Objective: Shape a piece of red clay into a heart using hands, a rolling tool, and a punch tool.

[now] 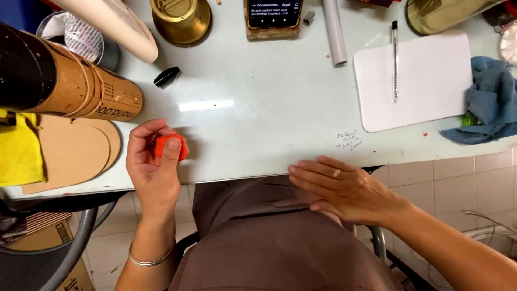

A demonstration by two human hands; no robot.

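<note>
Head view shows the left hand (pixel 153 164) grasping an orange lump (pixel 171 146) between thumb and fingers at the near edge of the pale table (pixel 258 124). Right hand (pixel 344 188) lies flat and released on that edge, holding nothing, near a white board (pixel 425 91) with 1 pen (pixel 395 59).

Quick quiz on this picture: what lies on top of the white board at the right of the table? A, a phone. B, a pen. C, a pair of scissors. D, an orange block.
B: a slim pen lies lengthwise on the white board, while the phone sits at the table's far edge and the orange piece is in the left hand.
</note>
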